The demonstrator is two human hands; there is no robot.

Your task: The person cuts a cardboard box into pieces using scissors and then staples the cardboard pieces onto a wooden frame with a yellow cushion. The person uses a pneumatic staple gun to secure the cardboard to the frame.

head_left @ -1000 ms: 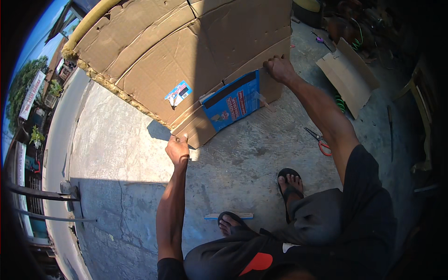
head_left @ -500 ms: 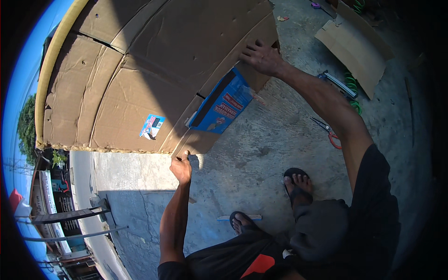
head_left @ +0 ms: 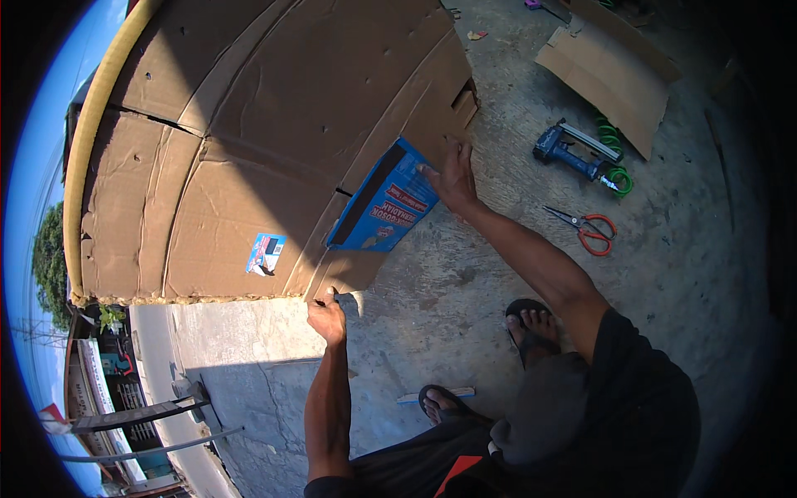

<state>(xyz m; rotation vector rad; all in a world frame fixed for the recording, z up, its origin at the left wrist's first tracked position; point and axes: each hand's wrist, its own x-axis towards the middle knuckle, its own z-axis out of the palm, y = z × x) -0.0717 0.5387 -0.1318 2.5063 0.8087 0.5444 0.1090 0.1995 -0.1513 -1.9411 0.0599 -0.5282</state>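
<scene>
A large brown cardboard covering (head_left: pixel 324 100) spans a bulky piece at the upper left, with a cut flap along its lower right edge. My left hand (head_left: pixel 326 319) is closed on the flap's lower corner, thumb on top. Beside the blue printed panel (head_left: pixel 383 203) on this flap, my right hand (head_left: pixel 457 183) rests with thumb and fingers spread against the cardboard. The thumb touches the panel's upper right end. A small blue and white label (head_left: pixel 265 254), partly torn, sits on the cardboard near my left hand.
To the right on the concrete floor lie a blue nail gun (head_left: pixel 577 155) with a green coiled hose (head_left: pixel 610 133) and orange-handled scissors (head_left: pixel 588 228). Beyond them is a loose cardboard sheet (head_left: pixel 610 70). A thin strip (head_left: pixel 436 394) lies by my left foot. Yellowish edging (head_left: pixel 87 149) borders the covering.
My right hand has moved down and left along the flap, from its upper end to the blue panel. My left hand keeps its hold on the corner. The view has shifted slightly.
</scene>
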